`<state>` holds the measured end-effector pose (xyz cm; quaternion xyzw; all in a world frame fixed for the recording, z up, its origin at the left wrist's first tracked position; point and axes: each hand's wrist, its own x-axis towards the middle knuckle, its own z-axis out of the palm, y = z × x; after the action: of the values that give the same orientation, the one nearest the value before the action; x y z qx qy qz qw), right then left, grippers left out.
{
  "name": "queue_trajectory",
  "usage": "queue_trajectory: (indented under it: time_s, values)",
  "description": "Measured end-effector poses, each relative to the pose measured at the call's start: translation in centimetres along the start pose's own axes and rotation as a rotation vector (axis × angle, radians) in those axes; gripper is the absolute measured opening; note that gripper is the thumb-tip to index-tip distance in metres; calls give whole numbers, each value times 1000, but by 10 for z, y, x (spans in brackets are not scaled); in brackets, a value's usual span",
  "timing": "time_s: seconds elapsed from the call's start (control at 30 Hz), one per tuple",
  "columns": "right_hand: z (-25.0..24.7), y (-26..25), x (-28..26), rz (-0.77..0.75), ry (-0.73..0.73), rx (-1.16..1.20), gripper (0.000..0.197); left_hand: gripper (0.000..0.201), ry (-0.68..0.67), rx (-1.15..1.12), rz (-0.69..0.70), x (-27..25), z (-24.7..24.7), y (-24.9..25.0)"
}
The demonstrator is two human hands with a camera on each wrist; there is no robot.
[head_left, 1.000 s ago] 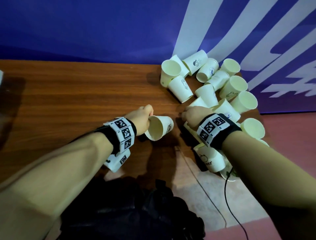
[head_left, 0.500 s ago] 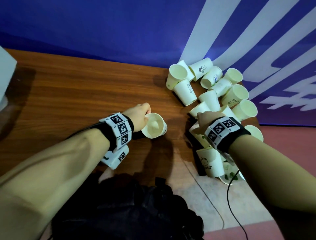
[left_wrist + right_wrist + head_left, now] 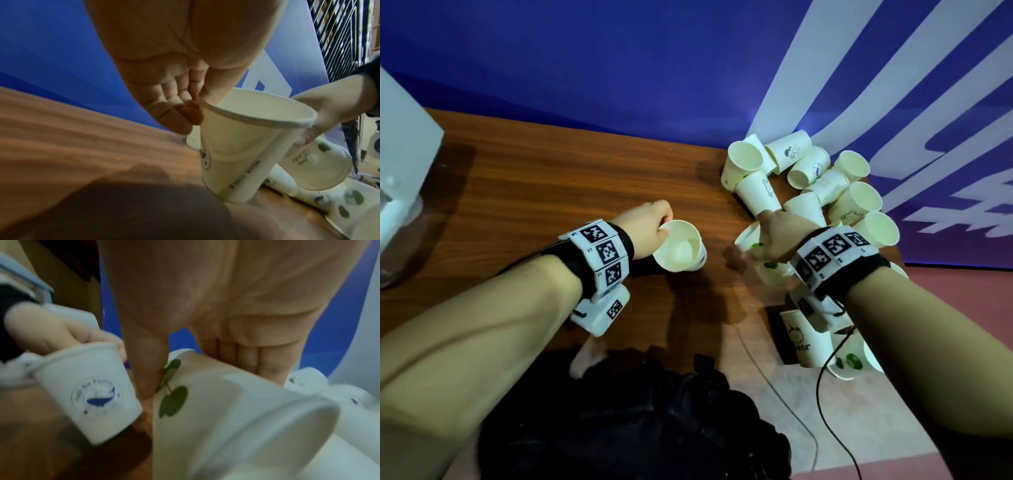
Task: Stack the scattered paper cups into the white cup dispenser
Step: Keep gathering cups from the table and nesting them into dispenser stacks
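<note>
We are early on: our left hand [image 3: 650, 222] pinches the rim of a whale-print cup [image 3: 681, 248], our right hand [image 3: 777, 236] clasps a leaf-print cup [image 3: 226, 410]. Most cups [image 3: 825, 185] lie scattered on the surface [image 3: 551, 192]; the white dispenser [image 3: 404, 164] stands far left, nothing loaded.

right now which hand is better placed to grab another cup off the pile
Right. The right hand is at the cup pile, pinching a green-leaf cup. The left hand holds the whale cup upright, well left of the pile.
</note>
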<state>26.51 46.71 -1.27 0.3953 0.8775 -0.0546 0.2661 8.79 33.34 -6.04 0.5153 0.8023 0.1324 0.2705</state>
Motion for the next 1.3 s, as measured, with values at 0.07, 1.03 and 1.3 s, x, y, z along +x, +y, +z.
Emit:
queue_trajectory:
  time_s: [0.07,1.03,1.3]
  values:
    - [-14,-13,-11,-77,90,78,68,18,49,2,3,-11,-15,-11]
    - [-48,-444,-76,-522,363,574,61,24,564,40,-214,-245,-228,-355]
    - [-53,-464,-80,-497,382,509,73,38,272,157,-233,-224,-197,-378]
